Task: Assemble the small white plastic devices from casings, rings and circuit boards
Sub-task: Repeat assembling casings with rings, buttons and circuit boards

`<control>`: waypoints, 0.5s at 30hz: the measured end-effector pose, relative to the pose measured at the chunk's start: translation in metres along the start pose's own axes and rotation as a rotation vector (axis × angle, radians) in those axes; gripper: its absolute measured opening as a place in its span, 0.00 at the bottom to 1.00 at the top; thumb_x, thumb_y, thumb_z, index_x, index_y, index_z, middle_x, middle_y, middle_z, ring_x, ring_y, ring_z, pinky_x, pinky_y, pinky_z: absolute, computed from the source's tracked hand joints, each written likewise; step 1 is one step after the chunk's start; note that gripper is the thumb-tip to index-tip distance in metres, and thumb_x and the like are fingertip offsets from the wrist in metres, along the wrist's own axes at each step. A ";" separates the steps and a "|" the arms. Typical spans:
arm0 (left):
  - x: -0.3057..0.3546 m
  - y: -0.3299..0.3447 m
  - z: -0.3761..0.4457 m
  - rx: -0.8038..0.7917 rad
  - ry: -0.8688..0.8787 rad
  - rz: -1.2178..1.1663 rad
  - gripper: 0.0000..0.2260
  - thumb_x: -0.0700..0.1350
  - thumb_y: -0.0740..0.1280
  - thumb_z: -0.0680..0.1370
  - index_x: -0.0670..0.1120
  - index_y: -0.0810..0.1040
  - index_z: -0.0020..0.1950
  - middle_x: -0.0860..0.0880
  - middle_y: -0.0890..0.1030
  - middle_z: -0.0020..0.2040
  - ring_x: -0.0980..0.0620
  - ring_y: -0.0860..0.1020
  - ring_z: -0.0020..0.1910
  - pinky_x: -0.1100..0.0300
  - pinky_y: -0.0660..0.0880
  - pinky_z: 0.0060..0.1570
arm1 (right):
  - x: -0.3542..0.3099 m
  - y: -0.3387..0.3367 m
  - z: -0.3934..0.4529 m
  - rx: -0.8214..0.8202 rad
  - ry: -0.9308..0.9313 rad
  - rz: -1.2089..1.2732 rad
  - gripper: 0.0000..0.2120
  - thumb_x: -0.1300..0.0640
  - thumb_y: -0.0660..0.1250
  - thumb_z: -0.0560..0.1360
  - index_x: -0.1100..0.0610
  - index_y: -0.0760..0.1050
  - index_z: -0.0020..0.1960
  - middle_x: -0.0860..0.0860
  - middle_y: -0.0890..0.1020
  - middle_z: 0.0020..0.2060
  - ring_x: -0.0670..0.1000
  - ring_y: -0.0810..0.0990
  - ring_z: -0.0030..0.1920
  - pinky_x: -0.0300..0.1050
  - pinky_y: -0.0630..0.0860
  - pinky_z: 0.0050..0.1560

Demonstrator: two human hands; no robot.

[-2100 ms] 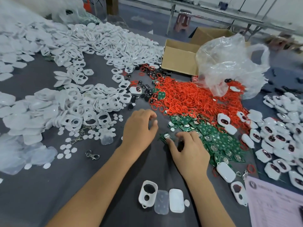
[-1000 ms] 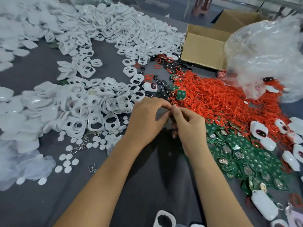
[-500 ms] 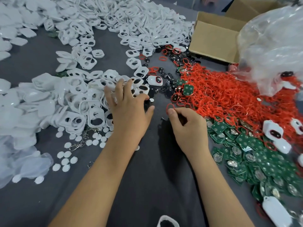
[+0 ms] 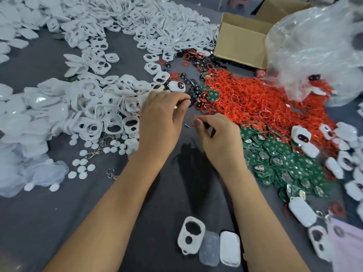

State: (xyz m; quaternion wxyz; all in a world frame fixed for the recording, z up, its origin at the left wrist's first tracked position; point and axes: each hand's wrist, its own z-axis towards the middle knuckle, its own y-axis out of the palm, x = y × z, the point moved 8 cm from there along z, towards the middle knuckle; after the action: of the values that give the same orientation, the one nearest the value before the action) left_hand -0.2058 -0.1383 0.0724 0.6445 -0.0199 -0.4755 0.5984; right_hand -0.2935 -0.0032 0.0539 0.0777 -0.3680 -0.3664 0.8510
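Right grip: right hand [image 4: 218, 138] pinches a red ring [image 4: 193, 119] between thumb and forefinger, just above the tabletop [image 4: 59, 222].
Left grip: left hand [image 4: 161, 118] has its fingers curled on something small and white; what it is cannot be told.
Rings: red heap [image 4: 255, 99] right of the hands.
Boards: green pile [image 4: 290, 160] near right.
Casings: white heap [image 4: 78, 107] left; one holed casing [image 4: 191, 237] lies near, between the forearms.
Box: cardboard [image 4: 239, 39], far right.
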 end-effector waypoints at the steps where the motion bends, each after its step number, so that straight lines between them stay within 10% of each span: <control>1: 0.005 -0.003 -0.011 -0.015 0.015 -0.061 0.08 0.47 0.68 0.84 0.47 0.84 0.59 0.52 0.84 0.51 0.46 0.76 0.53 0.50 0.73 0.56 | -0.001 -0.008 -0.007 -0.004 -0.005 -0.019 0.05 0.58 0.71 0.81 0.54 0.87 0.51 0.48 0.79 0.39 0.49 0.75 0.40 0.48 0.73 0.42; 15: 0.030 -0.014 -0.150 -0.501 -0.050 -0.284 0.02 0.51 0.68 0.82 0.58 0.77 0.53 0.61 0.81 0.46 0.59 0.78 0.45 0.63 0.73 0.45 | 0.002 -0.080 -0.169 -0.082 0.091 0.131 0.07 0.57 0.76 0.77 0.45 0.86 0.47 0.41 0.84 0.41 0.47 0.81 0.42 0.47 0.76 0.41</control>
State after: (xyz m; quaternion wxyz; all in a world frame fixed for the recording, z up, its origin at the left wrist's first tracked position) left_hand -0.1049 -0.0372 0.0157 0.6850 -0.0967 -0.6223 0.3663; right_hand -0.1905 0.1507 0.0291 0.0232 -0.4323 -0.3723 0.8210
